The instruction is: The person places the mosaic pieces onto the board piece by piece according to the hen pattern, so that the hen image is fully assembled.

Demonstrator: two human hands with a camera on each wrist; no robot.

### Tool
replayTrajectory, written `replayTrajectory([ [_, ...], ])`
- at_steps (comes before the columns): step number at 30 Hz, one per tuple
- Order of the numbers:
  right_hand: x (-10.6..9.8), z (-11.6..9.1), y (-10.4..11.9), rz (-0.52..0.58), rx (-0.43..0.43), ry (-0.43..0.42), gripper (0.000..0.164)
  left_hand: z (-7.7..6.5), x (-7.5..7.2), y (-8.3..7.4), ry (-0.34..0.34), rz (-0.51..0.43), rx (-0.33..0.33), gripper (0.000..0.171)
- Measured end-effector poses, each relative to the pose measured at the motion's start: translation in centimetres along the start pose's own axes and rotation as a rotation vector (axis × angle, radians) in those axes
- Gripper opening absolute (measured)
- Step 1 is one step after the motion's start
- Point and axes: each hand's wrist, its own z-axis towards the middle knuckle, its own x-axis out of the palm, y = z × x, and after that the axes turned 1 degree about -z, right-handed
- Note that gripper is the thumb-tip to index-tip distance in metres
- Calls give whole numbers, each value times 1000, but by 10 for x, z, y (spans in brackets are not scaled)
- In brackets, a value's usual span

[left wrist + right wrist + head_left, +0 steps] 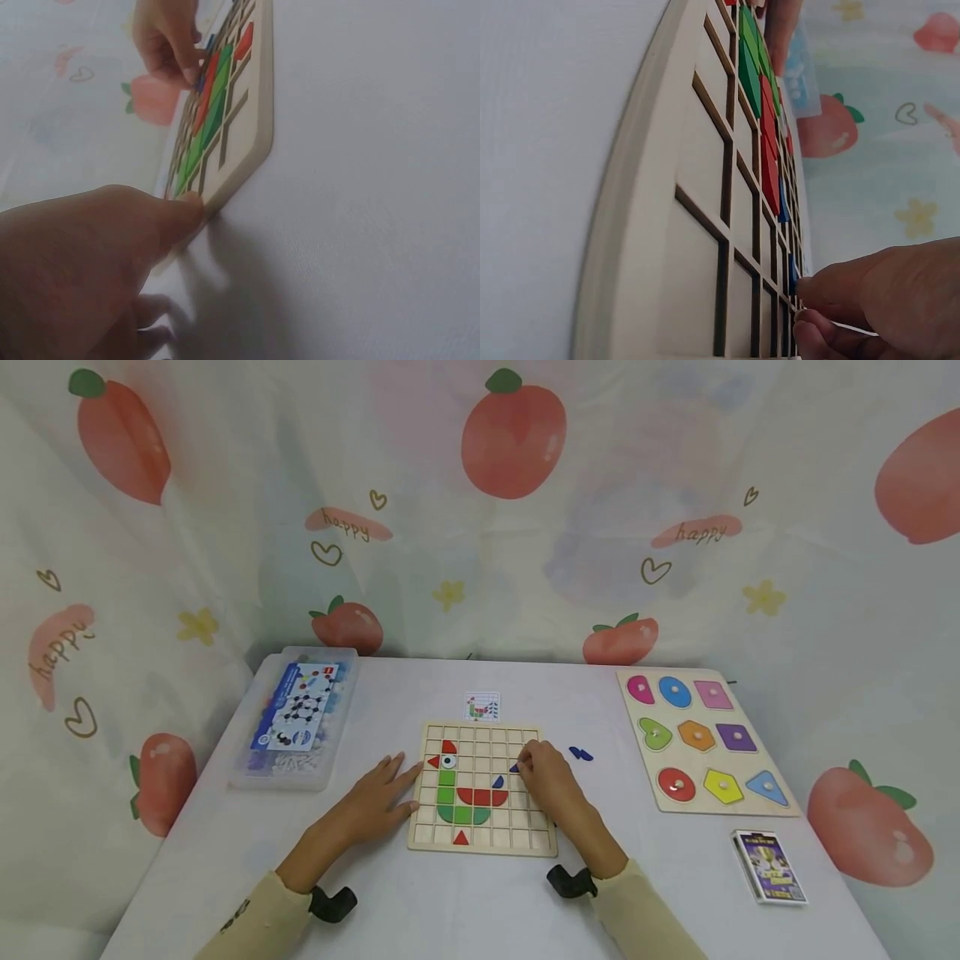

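A square wooden grid board [480,849] lies on the table with red, green and blue pieces set in some cells. The left hand [367,806] rests at its left edge, fingers extended, the thumb [184,210] touching the rim. Over the right part of the grid, the right hand [551,777] pinches a small blue piece [793,274] between thumb and fingertips, close over a cell. To its left a blue piece [498,782] sits above the row of red pieces [480,797]. Green squares [446,778] and a round eye piece [448,761] form a column at left.
Behind the board lies a small pattern card [482,706]. Loose blue pieces [581,753] are right of the board. A clear plastic case [300,718] stands at the left, a shape puzzle board [731,802] at the right, and a card box [771,867] in front of it.
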Motion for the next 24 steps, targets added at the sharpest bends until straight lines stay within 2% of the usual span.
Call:
replayTrajectory([
  [4,-9,0,-9,-35,20,-41,22,0,1,0,-6,-1,1,67],
  [9,-36,2,-37,-69,99,-99,31,0,1,1,-6,2,1,67],
  [12,-50,3,-59,-80,153,-95,33,-1,0,0,-6,9,0,68],
  [15,-55,4,-75,-74,186,-53,31,-1,-1,-1,-7,15,-3,68],
  [20,-56,6,-88,-43,165,-3,24,-2,-1,-1,-4,22,-1,69],
  [24,-56,7,-90,-52,135,-11,24,0,1,0,-3,23,-3,69],
])
